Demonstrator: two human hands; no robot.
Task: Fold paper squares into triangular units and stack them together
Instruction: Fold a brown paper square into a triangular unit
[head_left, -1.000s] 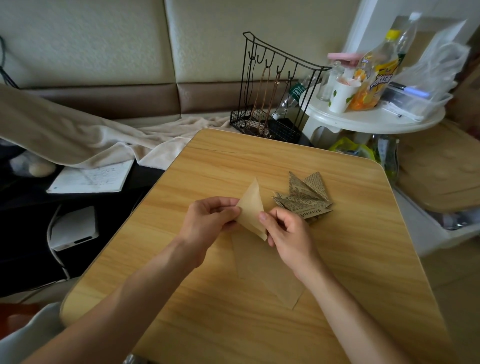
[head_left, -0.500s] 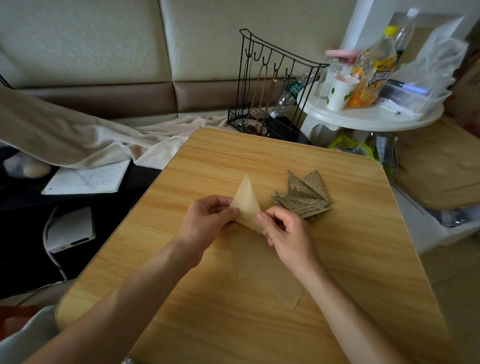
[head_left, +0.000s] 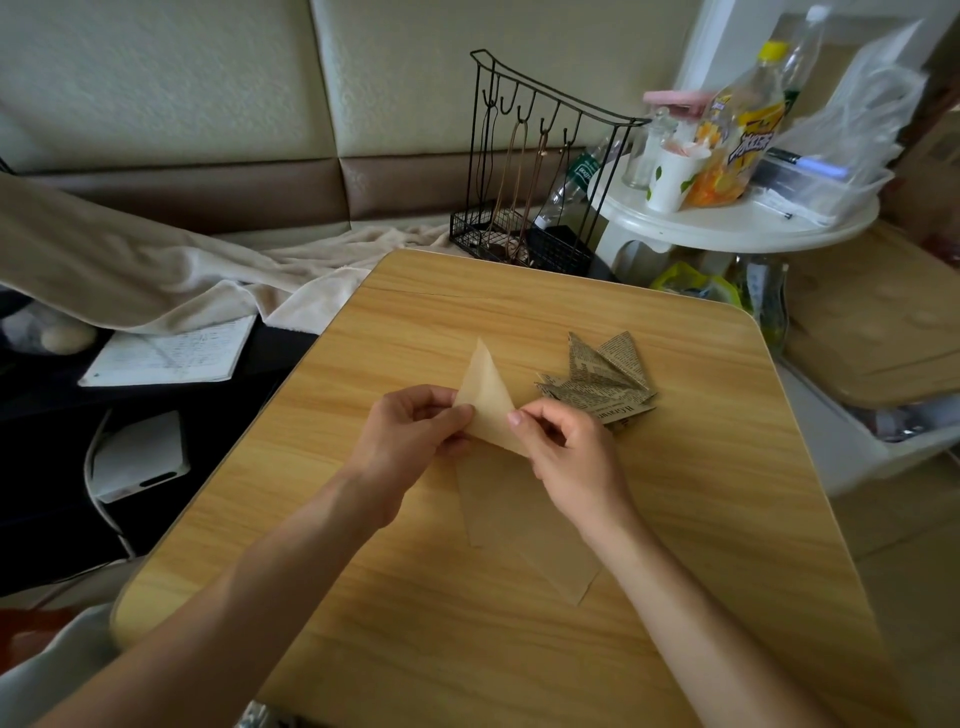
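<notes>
Left hand (head_left: 415, 431) and right hand (head_left: 566, 447) raised close together, fingers curled, pinching

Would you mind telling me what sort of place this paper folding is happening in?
Probably a home living space, not a workshop. A cream padded wall panel with a beige blanket sits behind the light wooden table, and a small round white side table holds drink bottles and a cup.

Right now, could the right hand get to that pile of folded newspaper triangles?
Probably yes. The right hand sits just beside the newspaper triangles, with only bare table between. But its fingers are pinching the plain folded paper, so it would need to let go first.
</notes>
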